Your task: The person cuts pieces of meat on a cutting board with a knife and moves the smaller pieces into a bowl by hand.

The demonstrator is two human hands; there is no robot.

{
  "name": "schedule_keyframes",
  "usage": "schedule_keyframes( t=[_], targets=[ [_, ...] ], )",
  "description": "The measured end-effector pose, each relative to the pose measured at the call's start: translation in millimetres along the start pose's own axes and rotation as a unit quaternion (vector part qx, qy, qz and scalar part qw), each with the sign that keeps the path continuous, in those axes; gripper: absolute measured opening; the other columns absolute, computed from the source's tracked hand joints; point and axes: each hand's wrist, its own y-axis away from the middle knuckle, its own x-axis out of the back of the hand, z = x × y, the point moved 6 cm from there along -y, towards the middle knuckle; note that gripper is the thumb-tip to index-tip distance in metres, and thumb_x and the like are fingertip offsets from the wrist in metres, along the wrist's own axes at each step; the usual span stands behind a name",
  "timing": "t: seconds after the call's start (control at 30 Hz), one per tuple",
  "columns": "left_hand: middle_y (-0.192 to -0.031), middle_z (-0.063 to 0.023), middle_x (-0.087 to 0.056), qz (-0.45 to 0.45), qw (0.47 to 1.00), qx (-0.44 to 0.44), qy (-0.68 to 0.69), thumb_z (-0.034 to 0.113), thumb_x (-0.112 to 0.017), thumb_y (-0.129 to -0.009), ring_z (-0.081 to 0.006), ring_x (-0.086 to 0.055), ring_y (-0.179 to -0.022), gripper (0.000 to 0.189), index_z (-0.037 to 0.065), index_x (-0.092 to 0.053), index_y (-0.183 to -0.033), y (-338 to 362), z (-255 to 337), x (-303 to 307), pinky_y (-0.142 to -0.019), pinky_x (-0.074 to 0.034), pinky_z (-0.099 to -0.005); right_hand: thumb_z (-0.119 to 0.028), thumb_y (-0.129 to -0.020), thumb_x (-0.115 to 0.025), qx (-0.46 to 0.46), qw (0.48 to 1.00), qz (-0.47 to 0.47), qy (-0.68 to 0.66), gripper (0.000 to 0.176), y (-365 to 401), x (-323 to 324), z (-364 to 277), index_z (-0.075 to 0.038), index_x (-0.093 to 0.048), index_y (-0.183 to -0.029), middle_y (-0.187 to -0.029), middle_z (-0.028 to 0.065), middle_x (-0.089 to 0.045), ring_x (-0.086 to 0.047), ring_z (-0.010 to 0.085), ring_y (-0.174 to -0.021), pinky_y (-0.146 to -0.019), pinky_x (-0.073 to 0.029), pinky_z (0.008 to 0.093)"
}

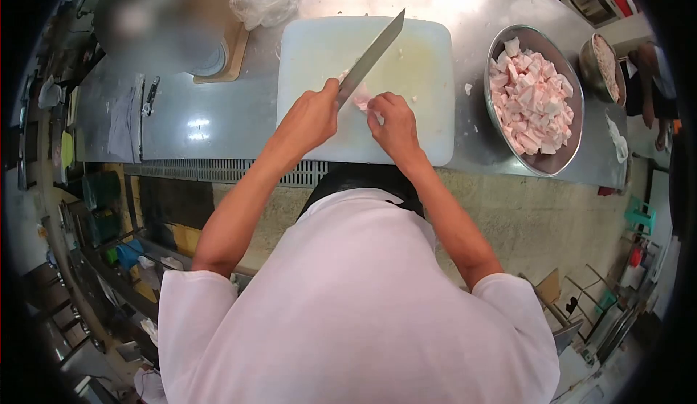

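Observation:
In the head view my left hand (314, 117) is closed around the handle of a long-bladed kitchen knife (374, 54). The blade slants up and to the right over a white cutting board (301, 55). My right hand (396, 123) pinches a small pink-and-white piece of fatty meat (361, 103) just right of the blade's lower end. Part of that piece is hidden by the fingers. A few tiny scraps lie on the board. To the right, a steel bowl (495, 117) is heaped with pale pink chunks of fatty meat (531, 99).
The steel table (196, 132) carries a clear plastic bag (268, 1) behind the board. A cardboard piece (231, 48) and a thin tool (151, 95) lie left. A second bowl (587, 59) with minced-looking contents stands far right, near another person's hand (648, 113).

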Motion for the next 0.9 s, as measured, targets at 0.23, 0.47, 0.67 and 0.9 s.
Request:
schedule_keyframes(
  t=[0.23,0.47,0.67,0.9],
  targets=[
    [-0.071,-0.0276,-0.058,-0.067,0.997,0.016,-0.025,0.000,-0.050,-0.089,-0.0479,-0.058,-0.071,0.018,-0.003,-0.041,-0.103,25,11,0,-0.063,-0.043,-0.0536,0.000,-0.072,-0.065,-0.021,1.000,-0.009,0.007,0.016,-4,-1,-4,-0.005,-0.068,-0.087,-0.084,0.0109,-0.063,-0.060,0.0322,-0.081,-0.073,-0.052,0.0417],
    [-0.071,-0.0274,-0.058,-0.098,0.992,0.001,-0.076,-0.008,-0.050,-0.079,-0.0480,-0.059,-0.071,0.026,-0.006,-0.040,-0.103,12,4,-25,-0.061,-0.045,-0.0547,-0.003,-0.072,-0.065,-0.049,0.998,-0.034,-0.015,0.020,-5,-10,2,-0.006,-0.069,-0.091,-0.087,0.0096,-0.065,-0.061,0.0310,-0.084,-0.075,-0.052,0.0411],
    [-0.068,-0.0268,-0.058,-0.054,0.996,-0.045,-0.057,-0.007,-0.049,-0.082,-0.0475,-0.058,-0.068,0.022,-0.006,-0.039,-0.102,-21,-11,-64,-0.061,-0.043,-0.0539,-0.004,-0.071,-0.065,-0.042,0.999,-0.019,0.004,0.015,-7,-10,6,-0.005,-0.068,-0.085,-0.087,0.0111,-0.064,-0.060,0.0321,-0.085,-0.075,-0.052,0.0427],
    [-0.073,-0.0295,-0.059,-0.038,0.998,-0.043,-0.015,0.003,-0.051,-0.091,-0.0493,-0.058,-0.072,0.015,-0.002,-0.042,-0.103,-39,-9,-27,-0.063,-0.043,-0.0542,0.000,-0.073,-0.065,-0.010,0.998,0.024,-0.065,0.010,7,1,12,-0.003,-0.064,-0.082,-0.085,0.0128,-0.062,-0.060,0.0333,-0.082,-0.072,-0.051,0.0421]
  ],
)
